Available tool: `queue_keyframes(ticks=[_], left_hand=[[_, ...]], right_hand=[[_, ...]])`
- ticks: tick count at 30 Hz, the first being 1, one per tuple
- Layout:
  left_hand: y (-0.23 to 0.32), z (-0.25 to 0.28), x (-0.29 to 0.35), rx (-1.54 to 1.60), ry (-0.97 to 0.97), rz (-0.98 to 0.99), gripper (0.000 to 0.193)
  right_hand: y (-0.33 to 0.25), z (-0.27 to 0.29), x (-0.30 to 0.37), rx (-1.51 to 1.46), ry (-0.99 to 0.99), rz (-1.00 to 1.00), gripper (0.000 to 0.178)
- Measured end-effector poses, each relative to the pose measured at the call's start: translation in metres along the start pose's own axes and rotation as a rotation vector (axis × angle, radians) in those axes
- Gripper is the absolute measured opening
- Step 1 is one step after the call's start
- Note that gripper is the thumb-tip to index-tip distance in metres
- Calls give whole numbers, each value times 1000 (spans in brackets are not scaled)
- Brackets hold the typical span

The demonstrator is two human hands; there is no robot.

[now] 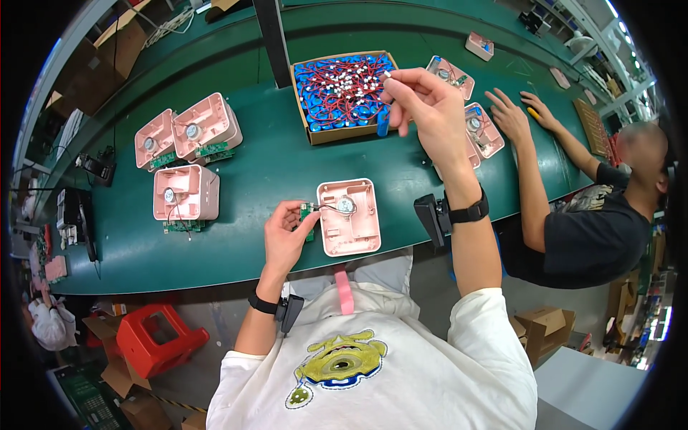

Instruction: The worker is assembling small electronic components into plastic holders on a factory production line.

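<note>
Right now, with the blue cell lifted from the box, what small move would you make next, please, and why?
Probably bring the right hand with the blue cell down toward the open pink housing. The left hand already holds the small green board beside it, and the cell hangs over the cardboard box.

White short-sleeved shirt with yellow-green monster print; black wristbands with clipped black devices, bare hands

The table (272, 165) is dark green; the shells (349, 217) on it pale pink — the cardboard box (342, 89) brims with blue cells and red wires.
</note>
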State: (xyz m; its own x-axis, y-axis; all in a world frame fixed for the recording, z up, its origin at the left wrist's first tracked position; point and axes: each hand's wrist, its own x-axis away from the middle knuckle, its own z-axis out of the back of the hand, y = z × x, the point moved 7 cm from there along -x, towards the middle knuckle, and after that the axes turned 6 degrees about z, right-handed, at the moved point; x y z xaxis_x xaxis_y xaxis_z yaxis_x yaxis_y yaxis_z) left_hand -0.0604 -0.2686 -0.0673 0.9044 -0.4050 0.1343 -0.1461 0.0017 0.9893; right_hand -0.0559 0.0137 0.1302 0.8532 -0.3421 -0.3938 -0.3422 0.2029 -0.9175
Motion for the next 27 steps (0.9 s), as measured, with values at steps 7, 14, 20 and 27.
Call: queue_keyframes(ticks=[7, 14, 20, 27], left_hand=[[4, -3, 1, 48, -9, 31, 25], [20, -8, 4, -83, 7, 54, 23], [30, -9, 8, -117, 9, 85, 21], [34, -18, 13, -106, 21, -19, 18]], right_hand=[[-23, -15, 25, -197, -108, 29, 22], [-25, -26, 41, -226, -186, -22, 23], [-8, -39, 58, -211, -292, -187, 23], [29, -76, 89, 518, -694, -129, 13]])
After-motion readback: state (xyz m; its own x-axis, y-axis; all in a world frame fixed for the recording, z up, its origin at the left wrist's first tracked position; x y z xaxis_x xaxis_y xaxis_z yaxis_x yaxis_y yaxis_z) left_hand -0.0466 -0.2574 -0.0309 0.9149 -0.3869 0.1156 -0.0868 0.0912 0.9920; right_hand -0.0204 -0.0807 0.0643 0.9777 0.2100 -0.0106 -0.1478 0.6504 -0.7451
